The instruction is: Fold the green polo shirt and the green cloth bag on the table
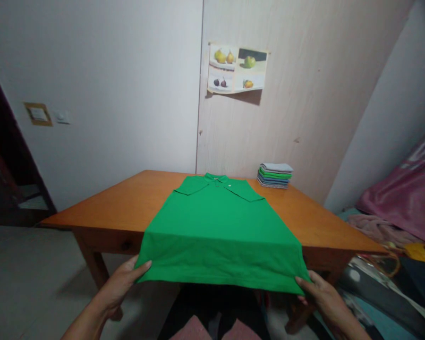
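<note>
A green polo shirt (219, 217) lies front up on the wooden table, its collar at the far edge and both short sleeves folded inward over the chest. Its lower part hangs past the table's near edge. My left hand (125, 278) pinches the hem's left corner between thumb and fingers. At the right corner of the hem, my right hand (317, 290) grips the cloth the same way. The hem stretches nearly straight between both hands, sagging slightly, with faint wrinkles.
The orange-brown table (106, 205) stands against the wall. A stack of folded clothes (275, 175) sits at its back right. A fruit poster (237, 68) hangs above. Pink fabric (403, 189) and mixed items lie at the right. A drawer knob (126, 245) shows at the table's front left.
</note>
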The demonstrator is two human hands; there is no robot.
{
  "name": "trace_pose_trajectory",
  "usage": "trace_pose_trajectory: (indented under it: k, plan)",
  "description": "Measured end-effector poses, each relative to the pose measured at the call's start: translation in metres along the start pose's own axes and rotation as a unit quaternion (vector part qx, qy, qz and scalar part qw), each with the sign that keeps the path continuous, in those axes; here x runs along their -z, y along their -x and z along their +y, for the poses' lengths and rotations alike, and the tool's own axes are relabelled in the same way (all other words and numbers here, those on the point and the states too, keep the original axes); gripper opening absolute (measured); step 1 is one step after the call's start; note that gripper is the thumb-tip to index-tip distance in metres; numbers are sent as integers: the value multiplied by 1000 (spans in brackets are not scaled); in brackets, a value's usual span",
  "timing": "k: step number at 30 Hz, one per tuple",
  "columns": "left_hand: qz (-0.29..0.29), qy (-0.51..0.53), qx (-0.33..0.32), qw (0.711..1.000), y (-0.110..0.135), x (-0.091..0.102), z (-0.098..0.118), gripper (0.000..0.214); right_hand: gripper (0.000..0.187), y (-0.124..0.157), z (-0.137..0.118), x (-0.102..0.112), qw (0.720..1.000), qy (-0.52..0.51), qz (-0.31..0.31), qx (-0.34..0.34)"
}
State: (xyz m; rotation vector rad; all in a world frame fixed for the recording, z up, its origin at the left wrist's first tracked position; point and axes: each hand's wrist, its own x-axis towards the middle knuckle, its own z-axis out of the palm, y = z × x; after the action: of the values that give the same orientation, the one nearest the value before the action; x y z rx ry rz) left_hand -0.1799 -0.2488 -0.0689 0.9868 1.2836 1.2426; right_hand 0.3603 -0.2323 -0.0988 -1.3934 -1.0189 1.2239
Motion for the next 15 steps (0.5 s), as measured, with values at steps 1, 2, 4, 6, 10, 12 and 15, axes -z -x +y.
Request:
trace_pose_trajectory:
  k: [1,2,4,6,10,12,15]
  plan:
    - [2,-10,1,1000,4,1,6,45,42,4,-7,1,1000,-9,7,2]
    - [8,-17,0,1000,8,1,12,47,50,8,-14,2,1000,-21,17,6]
    - [23,-19,-9,1000,17,1,27,54,76,15,-29,4,998,-43,38,12]
    - [36,2,-21,999,24,0,42,62,86,20,-46,6,996,-65,51,17]
    - [37,87,-52,994,29,0,66,57,51,22,-74,12,991,-117,44,39]
    - [44,118,-73,989,28,-1,75,44,40,22,-84,16,988,-139,46,55]
    - [92,140,-95,981,29,-2,89,34,38,23,-92,25,984,-153,65,66]
